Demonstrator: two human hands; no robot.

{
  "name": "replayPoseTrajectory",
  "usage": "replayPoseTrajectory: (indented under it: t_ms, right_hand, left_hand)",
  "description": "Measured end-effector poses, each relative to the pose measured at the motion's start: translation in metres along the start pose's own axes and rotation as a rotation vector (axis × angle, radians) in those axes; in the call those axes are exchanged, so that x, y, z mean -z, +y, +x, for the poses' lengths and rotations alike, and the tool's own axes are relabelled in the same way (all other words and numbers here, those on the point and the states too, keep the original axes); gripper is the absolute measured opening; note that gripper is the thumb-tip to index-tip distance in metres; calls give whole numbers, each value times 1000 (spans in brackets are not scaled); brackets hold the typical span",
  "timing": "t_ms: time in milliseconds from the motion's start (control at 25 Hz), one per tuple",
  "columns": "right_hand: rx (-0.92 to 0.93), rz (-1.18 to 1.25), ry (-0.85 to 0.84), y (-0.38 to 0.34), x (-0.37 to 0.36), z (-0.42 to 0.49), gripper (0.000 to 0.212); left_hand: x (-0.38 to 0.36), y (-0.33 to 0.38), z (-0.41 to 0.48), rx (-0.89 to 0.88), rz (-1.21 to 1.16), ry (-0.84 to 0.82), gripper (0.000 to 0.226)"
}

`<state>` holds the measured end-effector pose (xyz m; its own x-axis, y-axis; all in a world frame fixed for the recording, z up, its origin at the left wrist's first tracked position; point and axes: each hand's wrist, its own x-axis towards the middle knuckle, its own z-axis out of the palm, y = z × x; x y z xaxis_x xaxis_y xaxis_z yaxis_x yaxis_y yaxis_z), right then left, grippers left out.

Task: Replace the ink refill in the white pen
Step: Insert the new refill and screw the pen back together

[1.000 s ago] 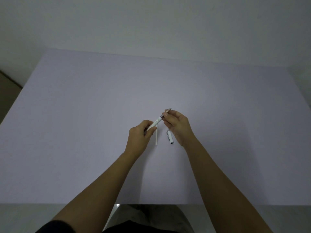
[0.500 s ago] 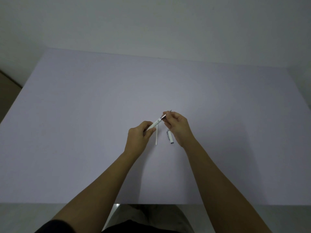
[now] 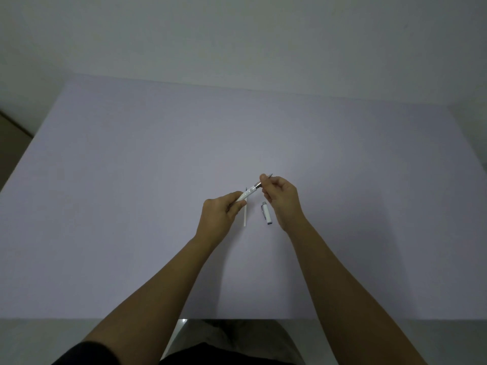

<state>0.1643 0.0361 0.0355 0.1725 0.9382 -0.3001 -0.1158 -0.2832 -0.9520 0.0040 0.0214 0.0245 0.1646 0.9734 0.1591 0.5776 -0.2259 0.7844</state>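
My left hand [image 3: 220, 216] grips the lower end of the white pen barrel [image 3: 247, 195], which tilts up to the right above the table. My right hand [image 3: 280, 198] pinches the metal tip section [image 3: 259, 183] at the barrel's upper end; a thin dark point sticks out past my fingers. A thin white refill [image 3: 245, 216] lies on the table between my hands, partly hidden behind my left fingers. The white pen cap [image 3: 266, 213] with a clip lies just to its right, beside my right wrist.
The pale lavender table [image 3: 131, 206] reaches a white wall at the back. Its front edge runs across near my elbows, with dark clothing below it. A brown floor strip shows at the far left.
My right hand has slid slightly along the pen's tip end, so less of the dark point shows. The left hand, refill and cap have stayed in place.
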Motion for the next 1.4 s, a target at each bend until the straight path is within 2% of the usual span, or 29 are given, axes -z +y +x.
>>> replayPoseTrajectory:
  t_ms: [160,320,440,600,840,960,1080,1120,1240,1400]
  right_hand:
    - [14,98,-64,0,3,0,15]
    - [5,29,-21,-4,1,0,13]
    - [-12,-65,36,-5,0,0,22]
    - [-20,-44,20,-4,-2,-4,16]
    - [-84,-32,-5,-8,-6,-7,28]
    - [-41,-65,-34,-8,-4,-9,20]
    - [-11,-110,-8,-7,-3,-11,30]
    - [-7,-104,-9,-7,-2,-11,28]
    - [-15,-35,-24,-8,-3,-11,6]
    - [-98,166,-51,-10,-6,-10,15]
  left_hand:
    - [1,1,2,11,-2,-8,17]
    - [3,1,2,-14,9,-6,16]
    - [3,2,2,-19,-2,-7,15]
    - [3,1,2,-17,-2,1,16]
    - [3,-1,-1,25,-27,-15,15]
    - [5,0,-2,15,-25,-16,15]
    - [5,1,-3,-1,-55,-12,16]
    - [6,1,-3,-6,-60,-7,15]
    - [6,1,-4,-25,-24,-3,14]
    - [4,2,-5,5,-49,4,15]
